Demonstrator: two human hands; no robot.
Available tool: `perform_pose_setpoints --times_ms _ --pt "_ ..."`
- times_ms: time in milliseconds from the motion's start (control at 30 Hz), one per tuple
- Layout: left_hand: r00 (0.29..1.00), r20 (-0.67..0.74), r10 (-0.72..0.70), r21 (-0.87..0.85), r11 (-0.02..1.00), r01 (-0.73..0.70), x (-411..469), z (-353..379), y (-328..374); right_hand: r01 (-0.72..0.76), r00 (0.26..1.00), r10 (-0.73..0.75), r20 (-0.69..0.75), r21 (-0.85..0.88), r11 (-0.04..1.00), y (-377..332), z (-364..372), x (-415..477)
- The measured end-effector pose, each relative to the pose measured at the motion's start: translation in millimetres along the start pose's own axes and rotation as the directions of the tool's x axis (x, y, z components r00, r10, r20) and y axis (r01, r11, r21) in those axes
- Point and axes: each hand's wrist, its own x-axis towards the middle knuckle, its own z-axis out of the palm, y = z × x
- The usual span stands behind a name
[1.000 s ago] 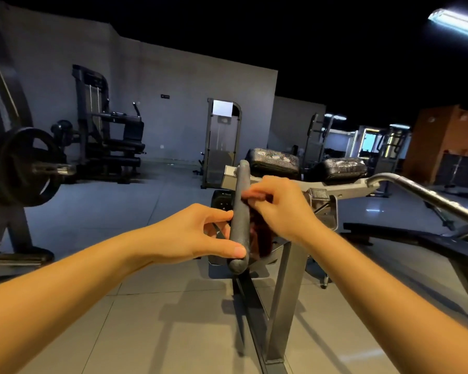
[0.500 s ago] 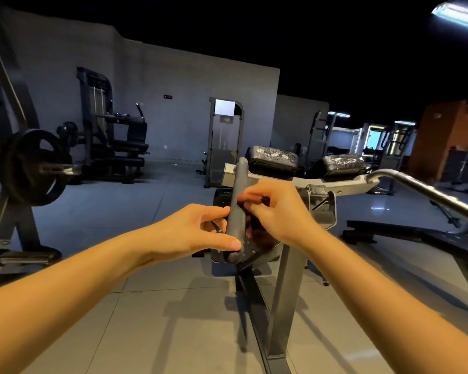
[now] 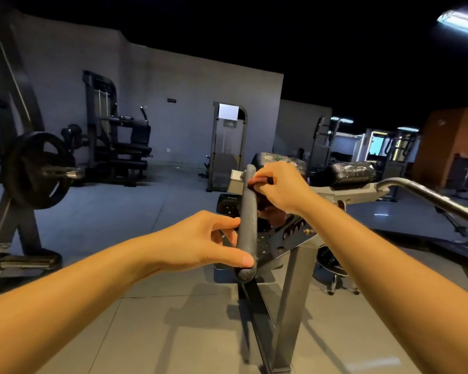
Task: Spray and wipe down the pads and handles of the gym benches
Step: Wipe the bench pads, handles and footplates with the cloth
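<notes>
A grey foam-covered handle (image 3: 246, 211) of a gym machine stands upright in front of me. My left hand (image 3: 200, 238) holds its lower end, thumb across the front near the tip. My right hand (image 3: 278, 186) grips a dark red cloth (image 3: 260, 182) and presses it against the upper part of the handle. More of the cloth hangs below that hand. Two black pads (image 3: 349, 172) sit on the machine's grey frame (image 3: 295, 279) behind the handle. No spray bottle is in view.
A chrome bar (image 3: 430, 198) runs off to the right. A weight plate on a rack (image 3: 35, 171) stands at the left. Other machines (image 3: 114, 141) line the back wall. Grey tiled floor (image 3: 106, 217) lies between them.
My right hand with the cloth has slid up the handle from its middle to near its top. My left hand keeps its hold on the lower end.
</notes>
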Motion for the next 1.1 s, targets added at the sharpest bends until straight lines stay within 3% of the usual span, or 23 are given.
perform_pose_setpoints --times_ms 133,233,333,433,533,633,800,867,933,1100 --pt "0.998 0.002 0.064 -0.043 0.997 -0.064 0 1 -2 0.179 0.966 -0.201 0.165 0.140 0.974 -27 -23 -79" --pt "0.996 0.002 0.089 -0.064 0.994 -0.089 1 1 -9 0.219 0.957 -0.233 0.175 0.092 0.971 -26 -25 -63" --pt "0.995 -0.003 0.098 -0.050 0.994 -0.098 2 1 -14 0.137 0.985 -0.132 0.111 -0.040 0.990 0 -10 3" --pt "0.997 -0.003 0.075 -0.029 0.997 -0.075 3 1 -15 -0.046 0.999 0.048 0.017 -0.124 0.991 27 5 54" --pt "0.998 0.007 0.058 -0.020 0.998 -0.058 1 1 -13 -0.088 0.996 0.088 -0.009 -0.139 0.986 22 11 53" --pt "0.998 0.017 0.061 -0.013 0.998 -0.061 1 1 -9 0.036 0.999 -0.034 0.021 -0.060 0.998 3 -1 7" --pt "0.995 0.015 0.096 -0.035 0.995 -0.095 2 1 -12 0.223 0.943 -0.240 0.231 0.099 0.970 -33 -31 -75" --pt "0.995 0.015 0.098 -0.039 0.994 -0.098 2 1 -13 0.262 0.942 -0.264 0.206 0.038 0.964 -29 -28 -62" --pt "0.995 0.015 0.094 -0.017 0.995 -0.093 4 2 -15 0.243 0.963 -0.228 0.146 -0.092 0.966 -13 -16 -26" --pt "0.999 0.015 0.052 0.014 0.999 -0.052 3 1 -15 -0.019 0.999 0.026 0.026 -0.231 0.973 23 10 59"
